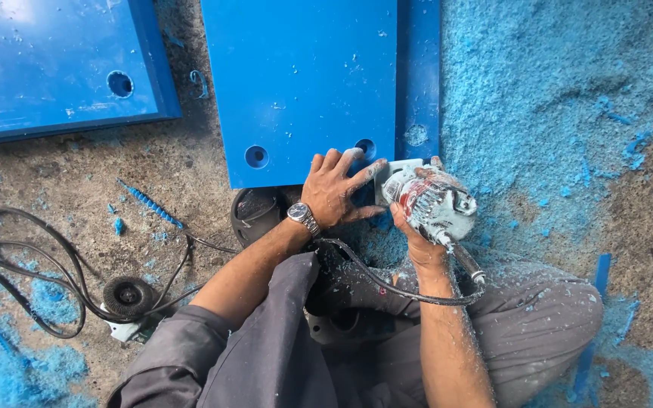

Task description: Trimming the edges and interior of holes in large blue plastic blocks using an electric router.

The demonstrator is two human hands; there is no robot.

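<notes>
Power tool at the edge of a blue panel, frame centre.
Right hand [416, 236] grips the dusty power tool [432, 202]; left hand [335, 189] lies open, fingers spread, on the blue panel [300, 83].

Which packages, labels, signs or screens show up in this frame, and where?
No packages, signs or screens.
Label: red and white patch on the body of the power tool, held in the right hand; rounded, dusted with shavings.
Wristwatch: on the left hand's wrist; round dark dial, metal band.

Black cable [32, 257] across left floor.
</notes>
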